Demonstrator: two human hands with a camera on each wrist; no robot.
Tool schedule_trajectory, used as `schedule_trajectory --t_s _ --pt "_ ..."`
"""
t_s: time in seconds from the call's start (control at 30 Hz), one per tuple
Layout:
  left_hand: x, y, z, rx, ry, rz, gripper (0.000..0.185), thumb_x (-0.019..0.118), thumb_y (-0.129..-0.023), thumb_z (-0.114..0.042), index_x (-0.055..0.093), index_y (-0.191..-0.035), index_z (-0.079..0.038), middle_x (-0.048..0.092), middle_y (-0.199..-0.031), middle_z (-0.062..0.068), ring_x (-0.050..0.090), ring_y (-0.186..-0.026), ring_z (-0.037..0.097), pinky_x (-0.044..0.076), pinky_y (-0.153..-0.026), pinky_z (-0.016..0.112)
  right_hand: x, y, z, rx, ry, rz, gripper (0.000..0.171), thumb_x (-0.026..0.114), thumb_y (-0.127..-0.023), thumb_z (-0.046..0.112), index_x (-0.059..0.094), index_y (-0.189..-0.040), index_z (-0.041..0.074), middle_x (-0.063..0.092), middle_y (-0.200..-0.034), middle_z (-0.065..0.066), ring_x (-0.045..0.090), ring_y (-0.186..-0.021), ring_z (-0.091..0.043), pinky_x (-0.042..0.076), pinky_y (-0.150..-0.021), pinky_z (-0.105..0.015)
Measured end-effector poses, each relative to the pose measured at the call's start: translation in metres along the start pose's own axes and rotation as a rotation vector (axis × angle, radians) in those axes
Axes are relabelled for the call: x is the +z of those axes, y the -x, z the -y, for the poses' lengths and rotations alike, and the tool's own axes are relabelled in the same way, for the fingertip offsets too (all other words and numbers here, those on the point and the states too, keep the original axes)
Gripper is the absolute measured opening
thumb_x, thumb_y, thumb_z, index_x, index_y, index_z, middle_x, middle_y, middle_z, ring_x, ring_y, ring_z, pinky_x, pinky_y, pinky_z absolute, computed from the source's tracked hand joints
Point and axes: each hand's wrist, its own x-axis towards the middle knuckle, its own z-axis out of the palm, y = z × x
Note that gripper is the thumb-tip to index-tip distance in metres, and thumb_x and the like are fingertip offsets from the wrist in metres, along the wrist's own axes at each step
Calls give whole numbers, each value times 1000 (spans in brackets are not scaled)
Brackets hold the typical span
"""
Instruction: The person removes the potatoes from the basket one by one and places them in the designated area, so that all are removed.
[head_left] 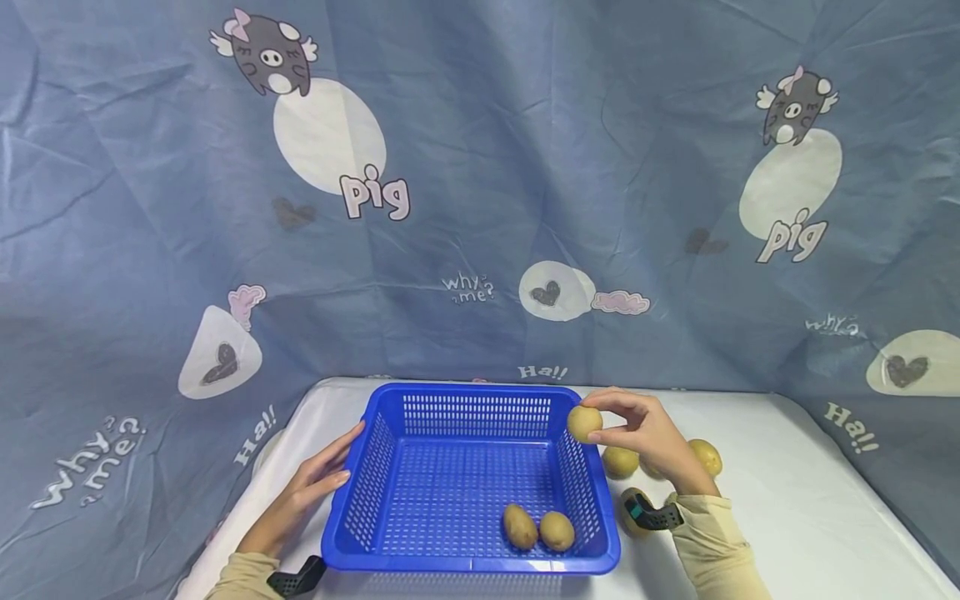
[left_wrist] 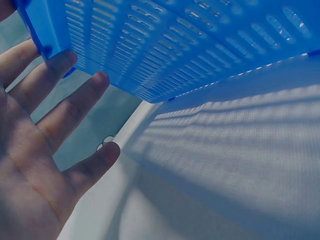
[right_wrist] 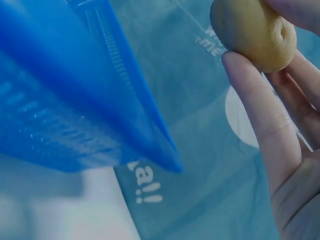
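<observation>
A round, yellow-tan potato (head_left: 584, 424) is pinched between the thumb and fingers of the right hand (head_left: 651, 433) over the right edge of a rectangular, slotted blue plastic basket (head_left: 472, 564), near its far corner. Two rounded brownish potatoes (head_left: 521, 527) lie by the basket's near right corner. The left hand (head_left: 303, 492) — fingers extended and spread — touches its left edge. Beyond the right edge, I see more yellowish potatoes (head_left: 621, 462) on the white cloth-covered table (head_left: 795, 492).

Blue rectangular slotted plastic basket (head_left: 472, 565): on white table (head_left: 825, 483), in front of blue printed cloth backdrop (head_left: 465, 167). Two oval yellow-brown potatoes (head_left: 557, 532): inside basket, side by side, near-right corner. Round pale-yellow potato (head_left: 585, 424): in right hand (head_left: 648, 433), at basket's right rim. Further rounded yellow potatoes (head_left: 705, 457): on table, right of basket. Left hand (head_left: 307, 492): at basket's left rim.
</observation>
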Motion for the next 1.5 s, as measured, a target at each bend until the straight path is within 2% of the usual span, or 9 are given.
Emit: schedule_trajectory --t_s 0.17,0.27,0.37,0.7,0.93,1.2,1.5 --pt "0 -1 1 26 -9 6 63 39 -104 -3 19 -165 -3 18 -173 18 35 -148 -8 28 -113 7 -11 13 -2 -7 55 -27 37 77 -84 -8 70 -120 -8 72 -124 5 65 -120 -6 54 -99 -21" --pt "0 -1 2 39 -10 12 63 38 -104 -2 18 -164 -1 21 -173 12 34 -149 -7 28 -114 7 -17 22 -1 21 68 -37 37 76 -86 -7 69 -122 -8 72 -125 6 65 -121 -5 57 -95 -24" --pt "0 -1 2 24 -9 7 63 39 -104 -3 19 -165 -2 23 -173 7 35 -148 -7 28 -113 7 -24 32 -1 69 84 -59 38 76 -88 -4 68 -125 -6 71 -127 8 65 -121 -4 59 -93 -24" --pt "1 -1 -2 -35 -28 -12 64 40 -105 -8 21 -166 -9 15 -172 24 35 -147 -10 28 -112 6 -48 64 -12 137 120 -105 41 72 -91 -4 64 -132 -6 74 -127 7 67 -118 -3 54 -97 -19" --pt "2 -1 -2 -30 -27 -13 64 41 -105 -7 21 -165 -8 17 -172 22 36 -147 -9 29 -112 7 -61 87 -20 208 166 -166 41 73 -92 -1 64 -132 -4 75 -126 8 66 -119 -1 49 -99 -12" --pt "3 -1 -3 -17 -43 -8 63 40 -105 -8 20 -165 -6 16 -171 24 36 -147 -9 29 -112 7 -79 114 -28 265 180 -179 40 69 -95 -1 61 -133 -7 71 -126 19 67 -114 3 54 -93 -15" --pt "3 -1 -3 1 -38 -11 63 39 -105 -6 21 -165 -4 23 -172 14 37 -147 -8 30 -112 7 -95 138 -33 359 274 -222 40 72 -96 7 62 -134 -4 69 -125 25 63 -113 11 50 -90 -11"
